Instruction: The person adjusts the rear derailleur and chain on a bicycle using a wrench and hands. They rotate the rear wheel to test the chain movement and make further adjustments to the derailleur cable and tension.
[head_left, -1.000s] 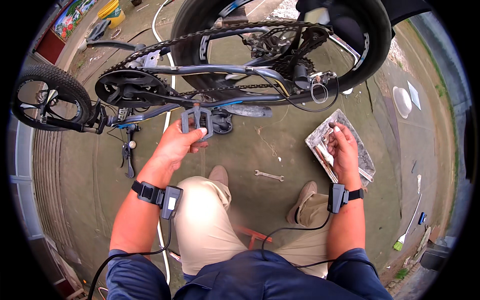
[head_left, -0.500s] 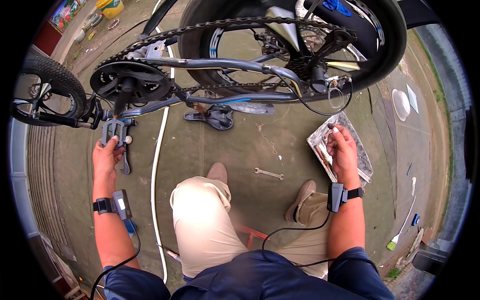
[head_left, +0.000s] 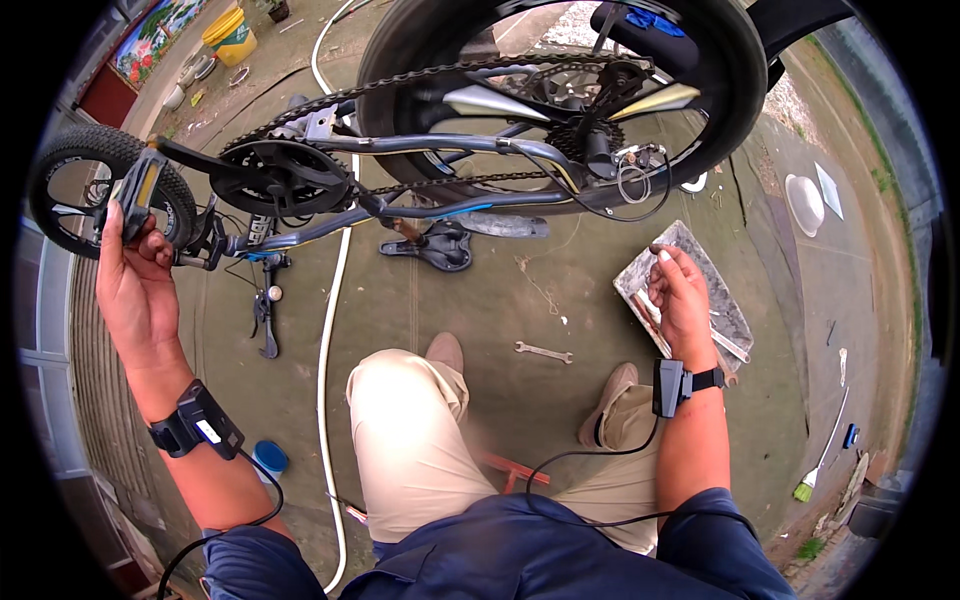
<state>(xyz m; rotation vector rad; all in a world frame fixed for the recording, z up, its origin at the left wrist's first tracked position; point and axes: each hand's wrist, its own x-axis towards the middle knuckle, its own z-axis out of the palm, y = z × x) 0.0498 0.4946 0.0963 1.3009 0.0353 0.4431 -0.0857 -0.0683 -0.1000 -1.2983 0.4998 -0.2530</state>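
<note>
An upside-down bicycle with a dark blue-grey frame (head_left: 460, 146) stands before me. At the far left my left hand (head_left: 140, 275) grips a pedal (head_left: 143, 195) on the raised crank arm, thumb against its side. The chain (head_left: 390, 92) runs from the black chainring (head_left: 280, 178) to the rear wheel (head_left: 745, 90), whose spokes look slightly blurred. My right hand (head_left: 682, 295) hovers over the near side of a grey tray (head_left: 735, 300) holding tools. Its thumb and forefinger pinch something small and dark that I cannot make out.
The saddle (head_left: 430, 248) hangs low beneath the frame. An open-ended wrench (head_left: 543, 352) lies between my feet. A white hose (head_left: 333, 320) crosses the floor. Further right are a white bowl (head_left: 803, 205) and a brush (head_left: 805, 490); a blue-lidded tub (head_left: 270, 458) stands near my left arm.
My left hand has swung the pedal up and leftward, turning the crank. The rear wheel sits at a new spoke position. My right hand stays almost still, and the view has shifted slightly.
</note>
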